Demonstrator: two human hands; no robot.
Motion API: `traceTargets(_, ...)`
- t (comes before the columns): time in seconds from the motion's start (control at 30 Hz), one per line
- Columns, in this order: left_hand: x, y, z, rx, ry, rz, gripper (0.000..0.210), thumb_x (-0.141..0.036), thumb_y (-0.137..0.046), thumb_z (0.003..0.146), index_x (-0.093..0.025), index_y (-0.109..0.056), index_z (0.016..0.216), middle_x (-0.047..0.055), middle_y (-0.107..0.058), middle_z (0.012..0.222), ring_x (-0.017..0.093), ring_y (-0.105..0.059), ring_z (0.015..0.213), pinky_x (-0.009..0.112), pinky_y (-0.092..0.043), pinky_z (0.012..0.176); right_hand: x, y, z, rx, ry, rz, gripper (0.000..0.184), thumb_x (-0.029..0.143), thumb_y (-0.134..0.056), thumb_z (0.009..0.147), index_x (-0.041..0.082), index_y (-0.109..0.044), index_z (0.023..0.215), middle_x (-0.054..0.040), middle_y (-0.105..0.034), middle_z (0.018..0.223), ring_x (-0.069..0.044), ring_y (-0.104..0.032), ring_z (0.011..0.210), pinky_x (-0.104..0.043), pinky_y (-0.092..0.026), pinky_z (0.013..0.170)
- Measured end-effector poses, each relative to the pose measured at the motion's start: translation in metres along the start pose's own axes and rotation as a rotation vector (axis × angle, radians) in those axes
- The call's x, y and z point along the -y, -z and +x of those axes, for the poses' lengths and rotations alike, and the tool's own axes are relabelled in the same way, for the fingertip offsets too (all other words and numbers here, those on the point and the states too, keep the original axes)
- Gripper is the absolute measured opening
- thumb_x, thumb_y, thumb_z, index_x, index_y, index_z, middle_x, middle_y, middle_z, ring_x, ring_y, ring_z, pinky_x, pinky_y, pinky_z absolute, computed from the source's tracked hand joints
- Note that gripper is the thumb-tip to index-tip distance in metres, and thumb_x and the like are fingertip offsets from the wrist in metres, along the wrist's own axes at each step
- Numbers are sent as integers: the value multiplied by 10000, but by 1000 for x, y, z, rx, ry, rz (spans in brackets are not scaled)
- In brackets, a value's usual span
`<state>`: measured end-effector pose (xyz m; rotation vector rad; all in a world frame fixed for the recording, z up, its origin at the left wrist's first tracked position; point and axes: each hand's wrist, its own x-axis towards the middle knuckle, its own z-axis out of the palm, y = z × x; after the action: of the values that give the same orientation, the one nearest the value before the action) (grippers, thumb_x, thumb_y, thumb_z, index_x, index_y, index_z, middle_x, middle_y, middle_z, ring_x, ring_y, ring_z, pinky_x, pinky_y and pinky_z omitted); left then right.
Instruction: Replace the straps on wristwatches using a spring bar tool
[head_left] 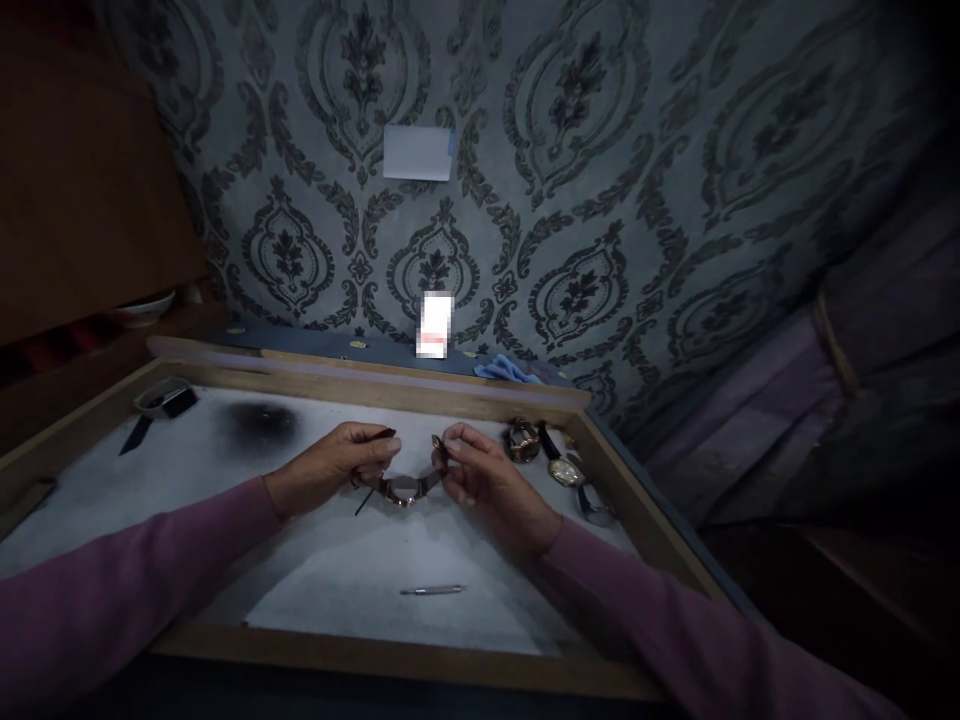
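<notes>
A wristwatch [406, 492] with a dark strap hangs between my two hands, its case lowest and its strap ends raised. My left hand [351, 455] pinches one strap end, fingers closed. On the other side my right hand [480, 475] grips the opposite end, where a small shiny piece, perhaps the clasp, shows at the fingertips. The watch face is hidden from this angle. Below the hands, a slim metal tool [433, 590] lies on the white surface [337, 600]. A thin dark stick [364, 501] shows just under my left hand.
A wooden rim [375, 372] frames the work surface. Several watches, one gold-faced [564, 471], lie at the right; another watch [166, 400] lies at far left. Behind the rim are a lit phone-like screen [434, 325] and a blue cloth [510, 369], before a patterned wall.
</notes>
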<state>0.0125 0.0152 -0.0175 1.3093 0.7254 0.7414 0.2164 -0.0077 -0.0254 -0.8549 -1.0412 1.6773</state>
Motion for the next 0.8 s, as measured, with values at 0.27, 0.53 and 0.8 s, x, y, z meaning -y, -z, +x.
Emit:
traceTargets(0.27,-1,7,2,-89,-47,17,386,-450,-698,741,-163,-457,648,-66,-348,579,78,-267,529,245,-189,518,-3,4,5,-36,19,-95,339,398,-780,677,159,-543,716,43,-568,658,-18,-429,376,-157,-198,347)
traceTargets(0.53,-1,19,3,-115,-66,198,296,-415,-633,774,-156,-514,694,-69,-381,523,78,-294,495,226,-210,495,-8,13,8,-43,15,-288,222,338,-697,680,157,-575,639,36,-539,515,-66,-481,394,-178,-232,349)
traceTargets(0.8,2,27,2,42,-21,565,269,-396,-617,757,-150,-554,668,-58,-396,532,89,-331,512,208,-226,480,-5,26,12,-27,13,-447,206,347,-657,695,155,-589,667,32,-565,540,-64,-487,380,-173,-246,348)
